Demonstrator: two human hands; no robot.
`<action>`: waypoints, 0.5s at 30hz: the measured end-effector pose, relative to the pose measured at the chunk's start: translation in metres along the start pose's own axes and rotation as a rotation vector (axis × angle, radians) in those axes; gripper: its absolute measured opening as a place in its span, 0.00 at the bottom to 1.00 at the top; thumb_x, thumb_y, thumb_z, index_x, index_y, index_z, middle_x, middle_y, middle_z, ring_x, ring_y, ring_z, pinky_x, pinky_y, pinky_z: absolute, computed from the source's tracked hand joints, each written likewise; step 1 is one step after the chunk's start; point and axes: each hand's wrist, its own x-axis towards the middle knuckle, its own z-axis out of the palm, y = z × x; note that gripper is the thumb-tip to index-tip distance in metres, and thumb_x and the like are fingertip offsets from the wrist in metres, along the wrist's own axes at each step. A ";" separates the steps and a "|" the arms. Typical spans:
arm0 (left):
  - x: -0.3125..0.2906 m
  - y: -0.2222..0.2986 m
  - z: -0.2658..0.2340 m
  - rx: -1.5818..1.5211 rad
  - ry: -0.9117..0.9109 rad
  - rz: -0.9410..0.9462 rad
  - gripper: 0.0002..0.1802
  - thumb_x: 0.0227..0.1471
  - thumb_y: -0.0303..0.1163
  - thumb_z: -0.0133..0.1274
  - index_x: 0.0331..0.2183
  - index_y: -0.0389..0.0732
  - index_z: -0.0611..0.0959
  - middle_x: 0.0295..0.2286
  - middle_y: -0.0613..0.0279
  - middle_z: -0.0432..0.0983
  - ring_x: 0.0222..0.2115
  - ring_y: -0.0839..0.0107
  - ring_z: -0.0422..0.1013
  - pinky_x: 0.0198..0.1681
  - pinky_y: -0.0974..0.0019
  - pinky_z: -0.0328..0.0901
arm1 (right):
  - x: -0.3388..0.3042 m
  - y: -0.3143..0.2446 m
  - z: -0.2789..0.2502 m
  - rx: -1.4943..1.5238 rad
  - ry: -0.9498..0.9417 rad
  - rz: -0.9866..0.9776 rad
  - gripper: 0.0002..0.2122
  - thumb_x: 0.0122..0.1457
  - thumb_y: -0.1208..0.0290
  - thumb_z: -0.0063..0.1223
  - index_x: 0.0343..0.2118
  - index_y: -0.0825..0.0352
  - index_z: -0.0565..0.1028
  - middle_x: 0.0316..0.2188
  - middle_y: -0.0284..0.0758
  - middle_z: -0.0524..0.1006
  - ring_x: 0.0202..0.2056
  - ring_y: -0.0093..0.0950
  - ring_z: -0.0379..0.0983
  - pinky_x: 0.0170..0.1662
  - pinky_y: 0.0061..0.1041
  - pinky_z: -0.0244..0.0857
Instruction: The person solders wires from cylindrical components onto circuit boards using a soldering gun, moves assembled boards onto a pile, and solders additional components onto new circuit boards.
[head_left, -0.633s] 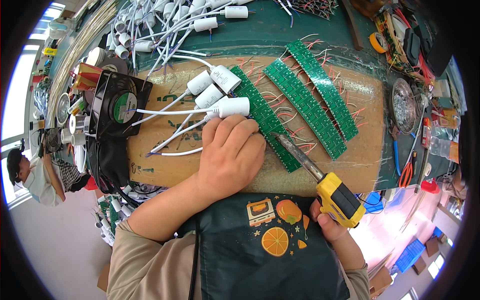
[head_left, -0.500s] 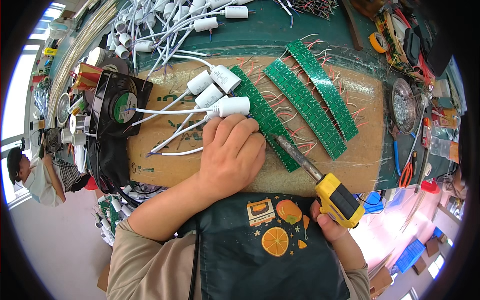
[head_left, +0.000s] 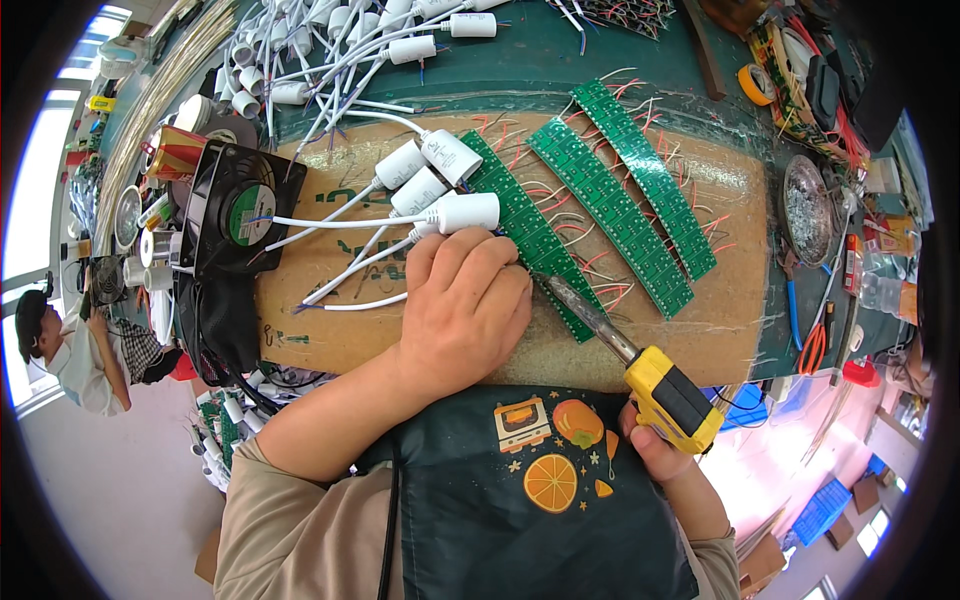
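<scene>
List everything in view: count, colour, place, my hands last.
circuit strips: three, green, on brown board
soldering iron: one, yellow and black, right of centre
corded cylinders: many, white, on board and beyond
brown board: one, brown, on table
table: one, green, centre
framed fan: one, black, left
tape roll: one, yellow, upper right
metal dish: one, silver, right
edge clutter: uncounted, mixed, both sides
other person: one, white top, far left
apron: one, dark, bottom
left hand: one, bare, by cylinders
right hand: one, bare, on iron

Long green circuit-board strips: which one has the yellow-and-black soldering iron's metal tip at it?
The leftmost strip, beside the white plastic cylinders; the middle strip and rightmost strip lie clear of the soldering iron.
</scene>
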 end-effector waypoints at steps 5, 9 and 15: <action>-0.001 0.000 0.001 0.026 0.005 0.013 0.13 0.36 0.25 0.63 0.29 0.43 0.79 0.37 0.61 0.73 0.39 0.59 0.71 0.44 0.55 0.60 | 0.003 0.001 -0.001 -0.006 -0.031 -0.019 0.11 0.57 0.67 0.62 0.35 0.70 0.75 0.26 0.33 0.73 0.25 0.26 0.70 0.28 0.25 0.63; -0.002 0.000 0.001 0.034 0.003 0.018 0.13 0.36 0.25 0.63 0.29 0.42 0.79 0.37 0.61 0.73 0.39 0.60 0.71 0.45 0.55 0.60 | 0.003 0.001 0.001 -0.016 -0.019 -0.026 0.11 0.57 0.66 0.62 0.34 0.69 0.75 0.26 0.33 0.73 0.25 0.25 0.70 0.27 0.25 0.63; -0.002 0.000 0.002 0.034 0.003 0.018 0.13 0.36 0.24 0.63 0.29 0.42 0.79 0.36 0.61 0.73 0.39 0.60 0.71 0.45 0.56 0.60 | 0.001 0.001 -0.001 0.035 -0.031 -0.020 0.11 0.58 0.66 0.61 0.35 0.70 0.75 0.24 0.33 0.73 0.23 0.25 0.70 0.26 0.25 0.63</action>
